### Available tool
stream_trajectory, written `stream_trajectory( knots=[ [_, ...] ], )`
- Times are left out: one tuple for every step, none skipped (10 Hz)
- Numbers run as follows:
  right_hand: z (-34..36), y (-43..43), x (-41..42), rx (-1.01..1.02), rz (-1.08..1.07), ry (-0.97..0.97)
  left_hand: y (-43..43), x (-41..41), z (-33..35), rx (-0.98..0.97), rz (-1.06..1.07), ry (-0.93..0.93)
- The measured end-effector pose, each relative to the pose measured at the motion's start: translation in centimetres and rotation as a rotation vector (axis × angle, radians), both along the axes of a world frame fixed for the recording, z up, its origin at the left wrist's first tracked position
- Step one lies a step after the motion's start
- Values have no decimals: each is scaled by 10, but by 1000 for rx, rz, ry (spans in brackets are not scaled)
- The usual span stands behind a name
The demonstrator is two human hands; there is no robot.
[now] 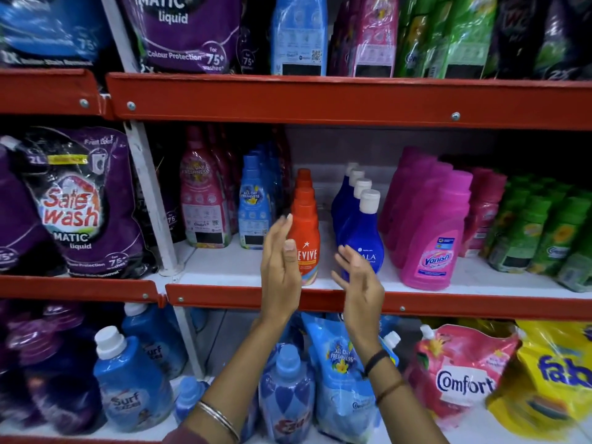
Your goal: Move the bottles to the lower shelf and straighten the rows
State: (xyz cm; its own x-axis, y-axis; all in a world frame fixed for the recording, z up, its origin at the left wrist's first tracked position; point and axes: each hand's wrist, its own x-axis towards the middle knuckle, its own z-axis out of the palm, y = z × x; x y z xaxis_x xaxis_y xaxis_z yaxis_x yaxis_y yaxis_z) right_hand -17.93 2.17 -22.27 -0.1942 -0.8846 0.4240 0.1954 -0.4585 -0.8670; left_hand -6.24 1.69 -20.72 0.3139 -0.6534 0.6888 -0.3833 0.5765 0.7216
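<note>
Two open, empty hands are raised before the middle shelf point(224, 264) of a red-edged shop rack, fingers loosely spread. The left hand point(280, 267) is just beside the front orange Revive bottle point(306, 241); the right hand point(360, 283) partly overlaps the front blue bottle point(363, 235). Both bottle rows run straight back, with pink Vanish bottles point(434, 238) to the right.

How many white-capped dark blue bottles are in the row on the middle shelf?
4, in single file front to back: front bottle behind the right hand, then caps at and. More may hide behind.
</note>
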Motion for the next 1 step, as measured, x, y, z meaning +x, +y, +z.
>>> stream_trajectory(
  knots=[
    [-17,38,-28,-24,-97,15,4,-4,44,-287,53,-227]
  ],
)
